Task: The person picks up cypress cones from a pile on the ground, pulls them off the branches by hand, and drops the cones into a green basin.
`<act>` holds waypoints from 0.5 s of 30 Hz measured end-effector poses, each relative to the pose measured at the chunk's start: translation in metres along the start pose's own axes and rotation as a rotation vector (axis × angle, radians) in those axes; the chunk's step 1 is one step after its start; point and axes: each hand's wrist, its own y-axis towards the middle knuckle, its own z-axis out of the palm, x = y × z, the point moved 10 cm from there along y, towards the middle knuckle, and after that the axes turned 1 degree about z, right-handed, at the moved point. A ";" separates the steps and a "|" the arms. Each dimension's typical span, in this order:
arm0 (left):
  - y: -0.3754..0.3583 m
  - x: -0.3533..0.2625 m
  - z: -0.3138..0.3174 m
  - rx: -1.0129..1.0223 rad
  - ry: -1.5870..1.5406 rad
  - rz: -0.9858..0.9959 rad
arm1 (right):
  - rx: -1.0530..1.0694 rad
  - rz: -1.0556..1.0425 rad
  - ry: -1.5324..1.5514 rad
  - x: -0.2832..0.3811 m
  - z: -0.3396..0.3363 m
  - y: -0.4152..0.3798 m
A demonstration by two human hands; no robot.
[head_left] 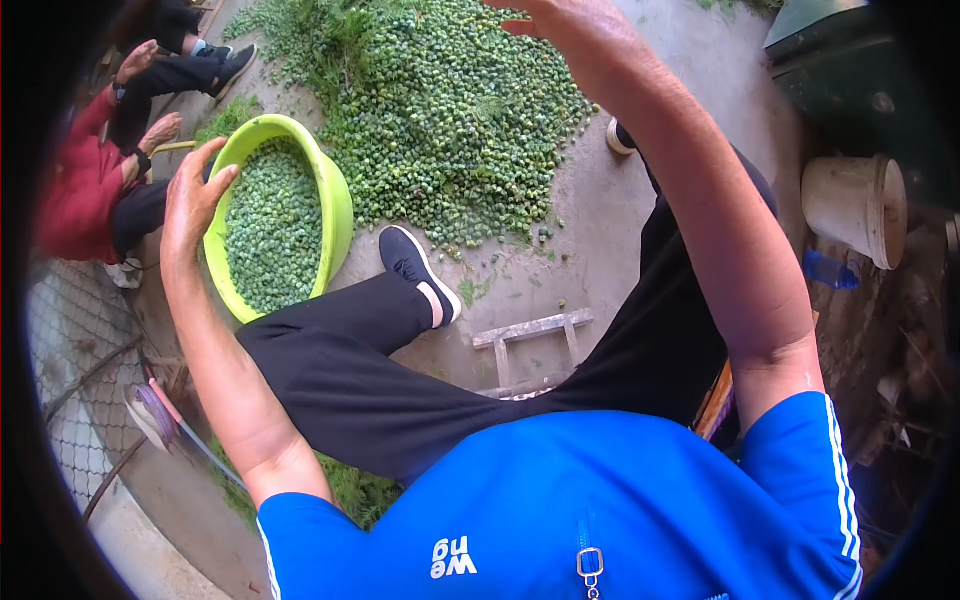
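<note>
My left hand (195,195) is at the left rim of a lime-green tub (338,205), thumb and forefinger spread; whether it touches the rim is unclear. Small round green fruits (272,225) fill much of the tub. At the top edge my right hand (540,18) is partly cut off, its visible fingers stretched out and apart, above the far side of a large heap of the same green fruits (450,120). Nothing shows between its fingers. Feathery green sprigs (335,65) lie along the heap's left side.
Another person in a red top (85,190) sits at the left. A white bucket (840,205) and a blue bottle (830,270) are at the right. A small frame (533,328) lies between my legs, and wire mesh (80,350) is at lower left.
</note>
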 end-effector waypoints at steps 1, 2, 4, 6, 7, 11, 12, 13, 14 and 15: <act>0.001 -0.008 0.007 0.056 -0.045 0.004 | 0.001 -0.014 0.056 -0.002 0.002 0.001; 0.001 -0.017 0.009 0.061 -0.046 -0.001 | 0.001 -0.030 0.113 -0.004 0.003 0.004; 0.003 -0.038 0.024 0.153 -0.292 -0.023 | 0.012 -0.031 0.135 -0.007 0.003 0.008; 0.011 -0.052 0.035 0.200 -0.316 0.033 | 0.014 -0.025 0.158 -0.008 0.000 0.005; 0.013 -0.059 0.041 0.217 -0.345 0.071 | -0.019 -0.057 0.172 -0.002 -0.004 0.001; 0.010 -0.091 0.065 0.319 -0.446 0.125 | -0.007 -0.124 0.166 0.004 -0.017 -0.017; 0.007 -0.099 0.068 0.329 -0.463 0.128 | 0.004 -0.145 0.157 0.011 -0.018 -0.019; 0.007 -0.104 0.072 0.346 -0.432 0.134 | -0.049 -0.090 0.145 0.014 -0.022 -0.023; 0.006 -0.108 0.078 0.361 -0.400 0.140 | -0.056 -0.092 0.150 0.016 -0.026 -0.025; 0.005 -0.114 0.085 0.373 -0.396 0.175 | -0.044 -0.102 0.140 0.018 -0.028 -0.027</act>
